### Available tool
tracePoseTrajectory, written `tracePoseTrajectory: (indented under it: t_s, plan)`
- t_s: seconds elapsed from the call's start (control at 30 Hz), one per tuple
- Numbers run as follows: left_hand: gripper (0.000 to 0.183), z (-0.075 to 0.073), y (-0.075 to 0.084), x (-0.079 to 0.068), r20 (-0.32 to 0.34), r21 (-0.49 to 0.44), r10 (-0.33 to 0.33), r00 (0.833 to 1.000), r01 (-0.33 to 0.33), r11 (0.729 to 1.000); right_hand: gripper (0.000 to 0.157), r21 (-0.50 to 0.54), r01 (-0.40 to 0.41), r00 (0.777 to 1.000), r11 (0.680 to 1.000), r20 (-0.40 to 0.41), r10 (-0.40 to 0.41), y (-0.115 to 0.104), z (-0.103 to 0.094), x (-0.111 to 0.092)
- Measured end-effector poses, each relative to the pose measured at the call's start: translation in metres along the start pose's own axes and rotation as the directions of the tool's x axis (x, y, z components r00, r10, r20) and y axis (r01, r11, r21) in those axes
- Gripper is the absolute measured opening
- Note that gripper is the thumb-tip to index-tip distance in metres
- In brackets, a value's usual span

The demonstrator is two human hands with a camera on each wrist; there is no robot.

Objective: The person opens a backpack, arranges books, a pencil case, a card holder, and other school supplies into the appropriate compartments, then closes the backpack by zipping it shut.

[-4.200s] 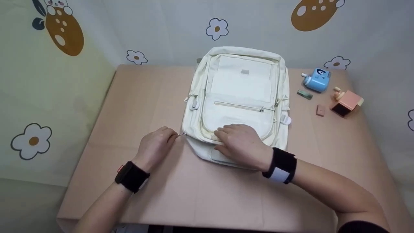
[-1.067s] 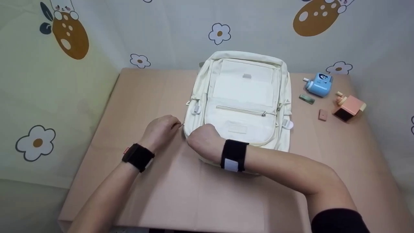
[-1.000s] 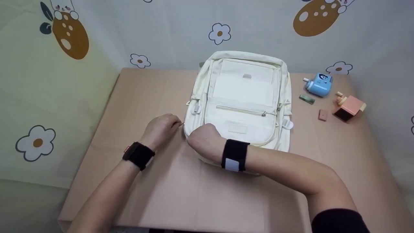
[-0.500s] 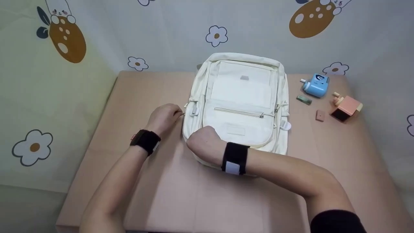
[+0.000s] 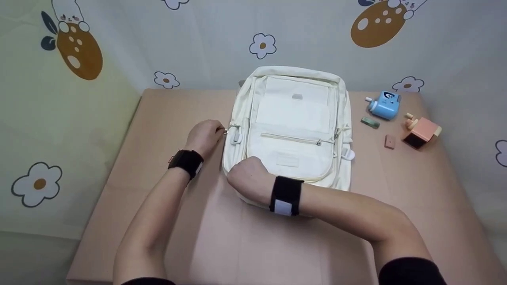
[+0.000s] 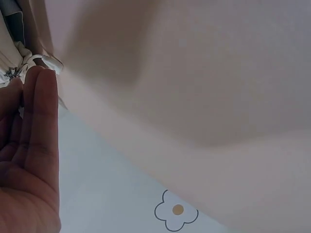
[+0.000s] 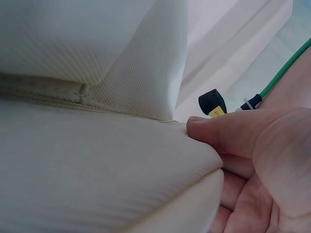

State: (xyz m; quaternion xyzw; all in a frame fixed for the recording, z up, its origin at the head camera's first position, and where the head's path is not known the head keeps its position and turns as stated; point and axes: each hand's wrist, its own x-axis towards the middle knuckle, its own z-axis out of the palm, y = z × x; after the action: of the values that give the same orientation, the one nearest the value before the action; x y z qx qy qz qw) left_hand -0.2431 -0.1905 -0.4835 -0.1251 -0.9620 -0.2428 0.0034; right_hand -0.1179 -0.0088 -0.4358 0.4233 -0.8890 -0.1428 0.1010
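A big white bag [image 5: 293,114] is held in two spots

I see the bag lying on the counter [image 5: 273,249], with its front pockets facing up and its top end toward the wall cloth [image 5: 214,43]. It is right within arm's reach, I guess so it is easy to get to.

The grip of the left hand [image 5: 204,138] is a pinch. Thumb and fingers come together on a small shiny zip pull [image 5: 226,131] at the bag's left side. A thing that tiny is best held with the tips, I think.

The grip of the right hand [image 5: 251,178] is pinching too, but on cloth. It has the bag's near left corner, with the thumb on one side and the fingers on the other. My guess is that this stops the bag from sliding while the left hand has the zip pull.

Over on the right of the counter, apart from the bag, are a blue box [image 5: 384,105] with a crank, a pink box [image 5: 422,132] with a crank, a small green block [image 5: 370,122] and a small pink block [image 5: 389,141]. Maybe they sit there to be out of the way.
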Motion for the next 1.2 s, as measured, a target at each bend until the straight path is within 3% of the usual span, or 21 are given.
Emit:
tracePoseTrajectory:
  t_s: [0.43, 0.67, 0.83, 0.93, 1.03, 1.13, 1.2]
  plan:
    - [0.018, 0.005, -0.004, -0.004, 0.000, -0.026, -0.019, 1.000, 0.019, 0.999, 0.028, 0.027, 0.018, 0.999, 0.999, 0.038, -0.019, 0.003, -0.001, -0.001]
    - [0.018, 0.011, -0.008, -0.006, -0.012, -0.002, -0.018, 1.000, 0.018, 1.000, 0.022, 0.145, 0.065, 0.998, 0.987, -0.001, -0.066, 0.017, -0.010, -0.014]
    - [0.018, 0.013, -0.006, -0.010, -0.013, 0.051, -0.040, 0.999, 0.041, 0.998, 0.025, 0.289, 0.018, 0.999, 0.957, -0.044, -0.005, 0.040, -0.013, -0.039]
    - [0.016, 0.014, -0.005, -0.011, -0.016, 0.069, -0.045, 0.999, 0.046, 0.997, 0.028, 0.389, -0.021, 0.993, 0.921, -0.096, 0.064, 0.058, -0.009, -0.060]
    - [0.016, 0.016, -0.005, -0.013, -0.019, 0.068, -0.046, 0.999, 0.047, 0.997, 0.019, 0.475, -0.064, 0.981, 0.878, -0.132, 0.143, 0.077, -0.001, -0.084]
    - [0.015, 0.018, -0.007, -0.016, -0.026, 0.064, -0.045, 0.999, 0.046, 0.997, 0.012, 0.528, -0.116, 0.969, 0.841, -0.124, 0.212, 0.095, 0.007, -0.110]
    - [0.015, 0.019, -0.008, -0.017, -0.029, 0.060, -0.041, 0.999, 0.042, 0.997, 0.019, 0.544, -0.164, 0.962, 0.823, -0.098, 0.256, 0.106, 0.014, -0.127]
